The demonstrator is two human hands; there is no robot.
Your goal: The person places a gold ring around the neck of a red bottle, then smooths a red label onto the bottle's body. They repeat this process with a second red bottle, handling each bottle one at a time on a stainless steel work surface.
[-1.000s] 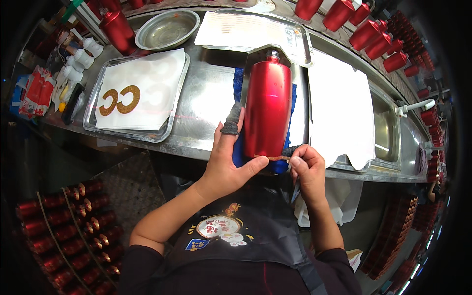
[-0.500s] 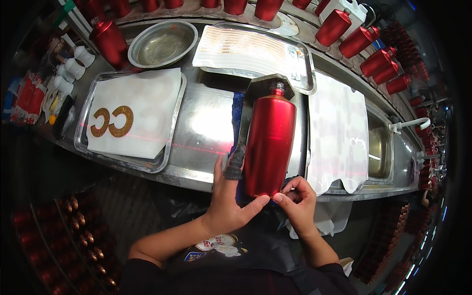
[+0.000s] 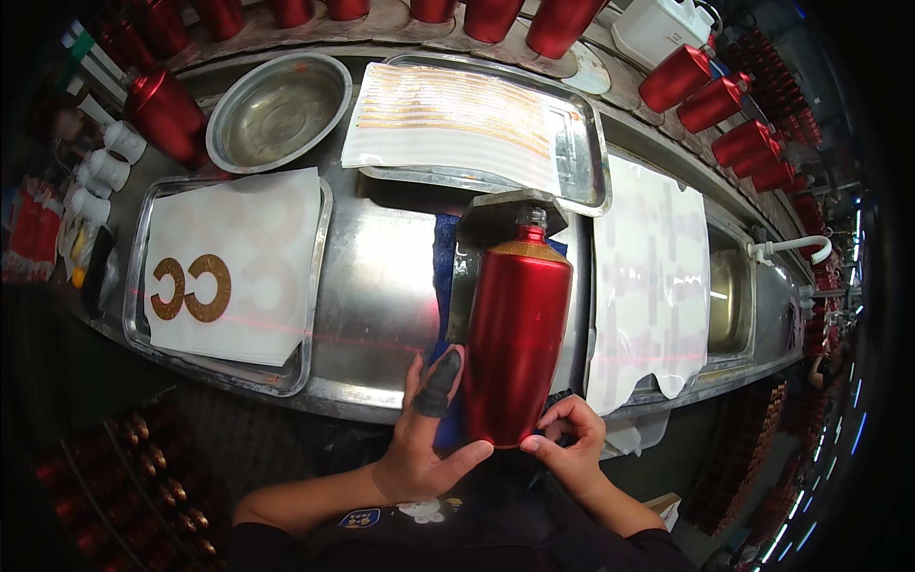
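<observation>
A large glossy red bottle (image 3: 516, 338) with a gold shoulder and dark neck lies on a metal stand over a blue cloth (image 3: 444, 257), its base toward me. My left hand (image 3: 426, 443) cups the base from the left; its index finger wears a dark finger cot and its thumb sits under the base. At the lower right of the base, my right hand (image 3: 569, 443) pinches at the bottle's rim with curled fingers.
A steel tray (image 3: 143, 276) at left holds white sheets with gold letter decals (image 3: 193, 288). Behind are a round steel bowl (image 3: 276, 105), a tray of striped decal sheets (image 3: 467, 119), a white sheet (image 3: 653, 286) over a sink, and several red bottles (image 3: 710, 100).
The bottle has slid nearer to me and lies lower in view. Both hands have stayed at its base, and the view has shifted slightly.
</observation>
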